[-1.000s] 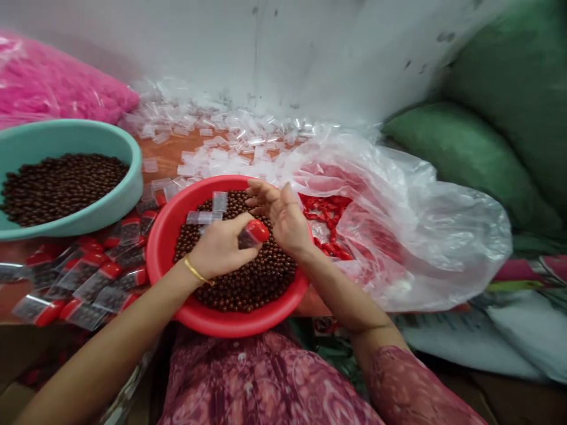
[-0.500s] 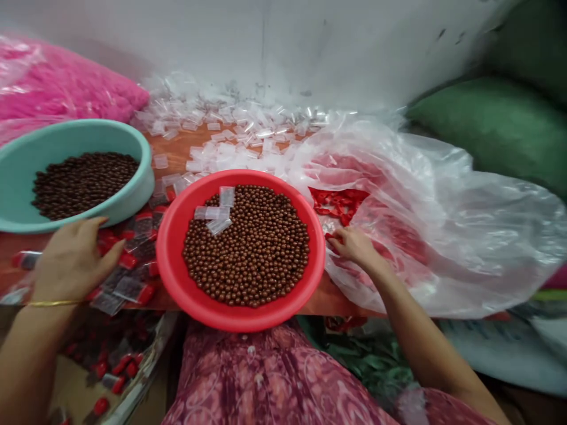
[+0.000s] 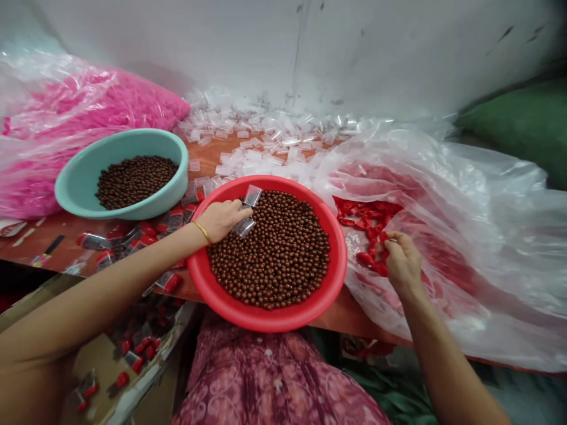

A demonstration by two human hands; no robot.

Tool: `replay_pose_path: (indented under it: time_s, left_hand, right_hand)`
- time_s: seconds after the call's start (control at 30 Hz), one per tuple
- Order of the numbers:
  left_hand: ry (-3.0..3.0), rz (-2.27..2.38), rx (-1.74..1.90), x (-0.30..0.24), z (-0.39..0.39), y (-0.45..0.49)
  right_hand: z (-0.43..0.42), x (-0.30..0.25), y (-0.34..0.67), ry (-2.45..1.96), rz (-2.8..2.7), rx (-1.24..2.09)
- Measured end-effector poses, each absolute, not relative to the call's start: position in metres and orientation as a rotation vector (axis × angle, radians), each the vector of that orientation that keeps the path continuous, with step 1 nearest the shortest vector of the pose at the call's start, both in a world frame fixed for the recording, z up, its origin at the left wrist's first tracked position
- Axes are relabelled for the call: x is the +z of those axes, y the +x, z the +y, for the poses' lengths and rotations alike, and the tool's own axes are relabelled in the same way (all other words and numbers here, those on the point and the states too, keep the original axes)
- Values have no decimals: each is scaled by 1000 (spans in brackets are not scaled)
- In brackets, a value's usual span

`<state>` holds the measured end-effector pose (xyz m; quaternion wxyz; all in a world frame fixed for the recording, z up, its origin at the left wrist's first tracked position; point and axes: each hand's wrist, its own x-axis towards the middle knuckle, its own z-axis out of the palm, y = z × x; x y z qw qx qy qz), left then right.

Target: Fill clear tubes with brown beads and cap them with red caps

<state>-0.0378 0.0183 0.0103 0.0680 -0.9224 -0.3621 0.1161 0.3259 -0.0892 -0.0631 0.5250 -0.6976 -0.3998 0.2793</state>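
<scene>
A red basin (image 3: 266, 321) full of small brown balls (image 3: 274, 254) stands in front of me. Over its left side reaches my left hand (image 3: 224, 219), fingers closed on a small clear plastic case (image 3: 243, 228) lying on the balls. Another clear case (image 3: 253, 195) rests just beyond the fingertips. To the right, my right hand (image 3: 404, 262) pinches a red cap (image 3: 381, 238) at the mouth of a clear plastic bag (image 3: 482, 236). Several loose red caps (image 3: 370, 215) lie in that opening. The fingertips of my left hand are partly hidden.
A teal basin (image 3: 66, 198) with dark balls stands at the left, before a bag of pink pieces (image 3: 124, 97). Clear cases (image 3: 283, 133) are heaped along the wall. Filled, red-capped cases (image 3: 133, 239) lie left of the red basin; a box (image 3: 146, 369) below holds more.
My left hand has moved right, from the red-capped cases into the red basin, onto a clear case. My right hand remains at the red caps. The view has shifted left.
</scene>
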Motion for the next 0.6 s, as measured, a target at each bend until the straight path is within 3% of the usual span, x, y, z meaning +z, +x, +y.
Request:
replay_pose_path:
  time_s: [0.27,0.47,0.6]
  left_hand:
    - [-2803,-1416,225,8,18,-28]
    - [-3609,-1730,-363,19,-3,-11]
    - [-3994,-1781,-497,21,-13,-3]
  right_hand:
    - [-89,-31,298,-1360,-935,1055]
    - [-65,7,230,-1304,-1696,623]
    - [-43,12,197,-1086,-1993,729]
